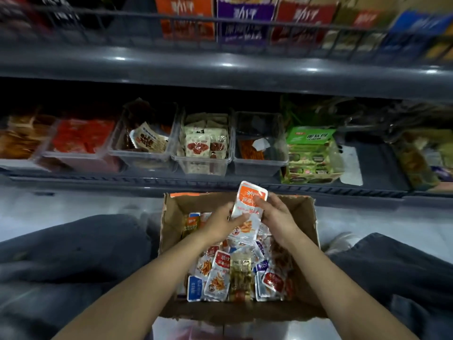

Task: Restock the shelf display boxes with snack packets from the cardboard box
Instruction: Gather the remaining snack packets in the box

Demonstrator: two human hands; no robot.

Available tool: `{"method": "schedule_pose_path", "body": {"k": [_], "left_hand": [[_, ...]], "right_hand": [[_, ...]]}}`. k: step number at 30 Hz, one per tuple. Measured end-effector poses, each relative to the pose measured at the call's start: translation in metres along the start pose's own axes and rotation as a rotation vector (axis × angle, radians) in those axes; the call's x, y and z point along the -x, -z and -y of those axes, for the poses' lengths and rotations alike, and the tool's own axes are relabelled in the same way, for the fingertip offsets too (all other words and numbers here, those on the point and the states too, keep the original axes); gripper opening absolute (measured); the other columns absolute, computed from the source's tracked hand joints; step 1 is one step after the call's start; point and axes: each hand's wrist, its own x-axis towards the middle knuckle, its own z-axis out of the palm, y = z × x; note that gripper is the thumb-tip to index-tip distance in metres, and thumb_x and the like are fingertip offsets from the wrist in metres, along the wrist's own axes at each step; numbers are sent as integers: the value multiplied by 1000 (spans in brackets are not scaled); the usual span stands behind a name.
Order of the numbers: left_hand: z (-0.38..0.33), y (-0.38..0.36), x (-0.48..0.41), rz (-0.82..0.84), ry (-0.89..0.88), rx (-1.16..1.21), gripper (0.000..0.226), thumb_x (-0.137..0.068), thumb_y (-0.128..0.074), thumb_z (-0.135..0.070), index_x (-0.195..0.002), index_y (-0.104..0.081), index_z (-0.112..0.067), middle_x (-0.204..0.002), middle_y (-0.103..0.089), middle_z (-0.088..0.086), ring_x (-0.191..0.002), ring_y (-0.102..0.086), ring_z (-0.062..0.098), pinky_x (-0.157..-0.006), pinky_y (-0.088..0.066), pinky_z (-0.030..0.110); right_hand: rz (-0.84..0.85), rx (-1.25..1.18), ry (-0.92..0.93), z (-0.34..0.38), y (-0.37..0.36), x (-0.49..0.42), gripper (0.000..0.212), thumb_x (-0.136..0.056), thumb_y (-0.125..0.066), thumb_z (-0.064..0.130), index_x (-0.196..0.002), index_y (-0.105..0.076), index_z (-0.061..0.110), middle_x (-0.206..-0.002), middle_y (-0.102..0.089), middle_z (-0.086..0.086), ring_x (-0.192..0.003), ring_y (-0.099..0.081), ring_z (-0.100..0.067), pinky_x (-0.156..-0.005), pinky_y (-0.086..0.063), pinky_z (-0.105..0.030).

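Your left grip (221, 223) and right grip (277, 218) both pinch white foil snack packets with orange tops (248, 212), held upright just above the open brown cardboard box (171, 217), probably to square their edges before shelving. The matching orange cardboard display box (186, 18) sits on the upper shelf behind a grey wire rail (137, 16), which you'd have to lift over. Clear plastic bins (259, 165) line the lower shelf.

The packet (246, 207) I hold has an orange top with white lettering and a silvery-white body printed with orange strips. The cardboard box (171, 217) is plain brown. The loose packets (221, 261) in it are topped red, blue or gold. The shelf (220, 69) is dark grey. On it stand an orange display box (186, 15), a purple one (245, 18) and a red one (304, 18). The carton (310, 153) is green. My trousers (73, 253) are dark grey.
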Motion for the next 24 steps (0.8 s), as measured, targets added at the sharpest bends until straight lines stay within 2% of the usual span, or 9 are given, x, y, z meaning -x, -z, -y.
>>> {"method": "schedule_pose_path", "body": {"k": [1, 3, 5, 8, 11, 14, 19, 22, 24], "left_hand": [[-8, 2, 5, -23, -49, -1, 31, -90, -61, -31, -115, -59, -12, -109, -68, 0, -97, -64, 11, -87, -51, 28], [-28, 8, 18, -44, -138, 5, 27, -89, -63, -31, -113, -60, -19, -105, -67, -7, -93, -63, 2, -83, -49, 21], [-50, 15, 33, -55, -205, 43, 22, -88, -64, -28, -109, -60, -25, -101, -68, -12, -89, -63, -6, -77, -47, 11], [-83, 24, 56, -73, -278, 136, 14, -88, -64, -26, -102, -63, -28, -93, -71, -11, -83, -68, 1, -69, -50, 14], [-112, 32, 78, -54, -282, 177, 22, -87, -66, -27, -108, -61, -23, -94, -72, -7, -77, -70, 6, -59, -53, 21], [-138, 46, 97, -11, -301, 181, 18, -87, -65, -21, -104, -59, -23, -90, -70, -9, -71, -69, 4, -49, -52, 19], [-176, 70, 119, 12, -304, 288, 12, -88, -62, -14, -100, -64, -16, -85, -73, -6, -75, -71, 8, -54, -54, 16], [-192, 80, 129, 25, -300, 399, 8, -88, -62, -12, -94, -67, -13, -83, -74, -4, -77, -71, 9, -57, -55, 15], [-203, 85, 132, -14, -296, 503, 12, -87, -63, -12, -98, -67, -10, -89, -74, 1, -80, -71, 11, -57, -55, 15]], "right_hand": [[13, 63, 69, 10, -3, 8, 31, -85, -67, 10, -113, -59, 20, -106, -68, -14, -90, -68, -22, -74, -55, -31], [74, 208, 194, 34, -8, 26, 52, -82, -70, 9, -125, -51, 32, -109, -68, -10, -96, -67, -20, -78, -54, -28], [163, 293, 291, 59, -13, 45, 61, -83, -69, 8, -133, -46, 32, -110, -68, -6, -98, -67, -18, -81, -55, -27], [212, 365, 402, 94, -26, 74, 45, -85, -66, 7, -125, -55, 23, -103, -69, -1, -93, -67, -14, -76, -55, -25], [142, 366, 512, 121, -38, 95, 38, -86, -65, 6, -121, -57, 17, -103, -69, 0, -91, -67, -13, -70, -55, -22], [100, 322, 553, 146, -47, 114, 36, -86, -64, 9, -119, -56, 23, -106, -68, 0, -95, -67, -16, -70, -56, -23], [258, 304, 485, 187, -61, 139, 46, -87, -63, 13, -129, -53, 30, -109, -68, -3, -99, -67, -19, -73, -55, -31], [267, 284, 508, 207, -73, 149, 44, -86, -64, 12, -126, -56, 28, -110, -69, -5, -102, -67, -21, -78, -55, -33], [247, 273, 562, 219, -82, 154, 44, -85, -65, 12, -125, -57, 28, -110, -69, -5, -101, -67, -21, -77, -56, -33]]}}
